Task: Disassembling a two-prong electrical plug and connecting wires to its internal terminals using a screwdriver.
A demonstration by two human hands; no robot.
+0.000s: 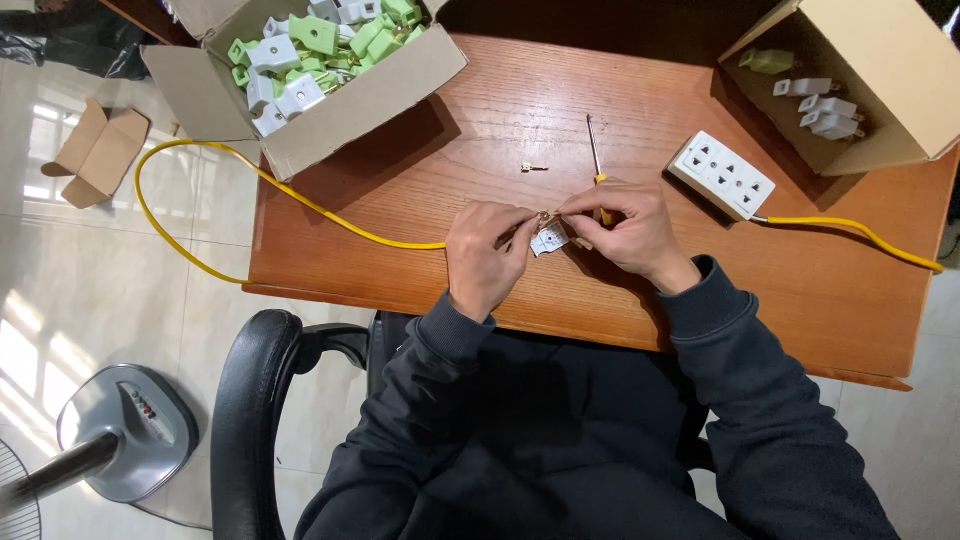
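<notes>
the tiny metal piece (pixel 546 215) pinched between the left hand (pixel 487 255) and right hand (pixel 628 228) might slip and roll off the table (pixel 800 300), since it is so small, shiny and gold, held just over the little white plug part (pixel 549 241).

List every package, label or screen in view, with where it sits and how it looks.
Open cardboard box: table's far left corner, brown, flaps up, filled with green and white plug parts.
Open cardboard box: far right corner, brown, tipped on its side, a few white plugs and one green inside.
Small cardboard box: on the tiled floor at left, brown, open.
No labels or screens show.
</notes>
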